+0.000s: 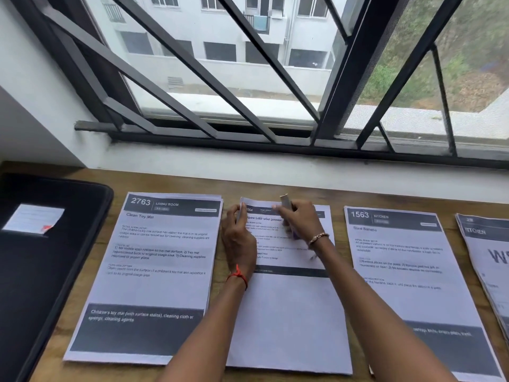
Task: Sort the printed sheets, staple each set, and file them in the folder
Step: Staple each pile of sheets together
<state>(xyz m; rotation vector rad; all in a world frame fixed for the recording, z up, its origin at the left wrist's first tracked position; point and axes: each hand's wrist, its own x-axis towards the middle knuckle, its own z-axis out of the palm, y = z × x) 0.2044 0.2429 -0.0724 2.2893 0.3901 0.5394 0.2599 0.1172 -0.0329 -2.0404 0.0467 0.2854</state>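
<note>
Two hands meet over the top of the middle set of white printed sheets, headed 1564, which lies flat on the brown wooden tabletop. The left hand, a red thread at its wrist, pinches that set's ten-o'clock corner, which curls up a little. The right hand, with a beaded bracelet, curls round a small pale stapler, blurred, held over the header toward twelve o'clock. At nine o'clock, across a narrow strip of bare wood, lies the white set headed 2763 Living Room; past it, near but apart, lies the black zip-edged folder with a white label, cut by the left edge. At three o'clock lies the white set headed 1563 Kitchen, and beyond it a fourth printed set runs out of view. At twelve o'clock a band of bare wood separates the sheets from a white wall ledge, above which a window with slanted dark metal bars looks onto a pale building.
</note>
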